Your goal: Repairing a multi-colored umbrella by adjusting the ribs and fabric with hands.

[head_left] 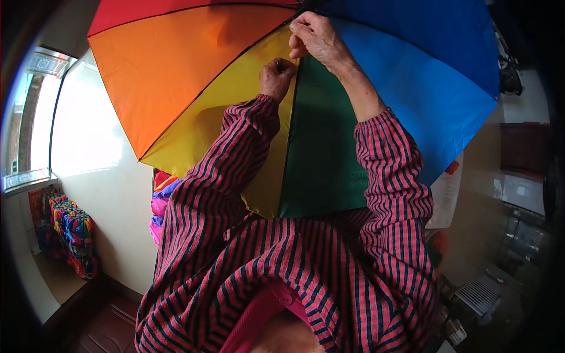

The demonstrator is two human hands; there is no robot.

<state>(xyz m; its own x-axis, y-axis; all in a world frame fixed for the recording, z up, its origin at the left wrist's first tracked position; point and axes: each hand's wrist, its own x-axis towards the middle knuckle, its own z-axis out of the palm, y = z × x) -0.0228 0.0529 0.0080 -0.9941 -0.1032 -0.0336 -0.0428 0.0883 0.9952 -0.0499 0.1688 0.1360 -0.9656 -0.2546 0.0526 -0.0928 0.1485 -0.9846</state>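
Observation:
A rainbow-coloured umbrella point(323, 141) is spread open in front of me, its panels running from red and orange through yellow and green to blues. Dark thin ribs point(289, 138) cross it along the seams. My left hand point(275, 77) is closed in a pinch over the yellow panel, beside the rib between yellow and green. Whatever lies between its fingertips is too small to make out. Farther up and to the right, my right hand point(318, 41) has its fingers curled together near the umbrella's centre. Its grip is partly hidden, so what it holds cannot be made out.
Folded colourful cloth point(163, 203) shows at the umbrella's lower left edge. A pile of multicoloured bundles point(70, 226) stands by the left wall, below a bright window point(29, 126). On the right are a slatted metal stool or rack point(479, 294) and a dark red surface point(524, 147).

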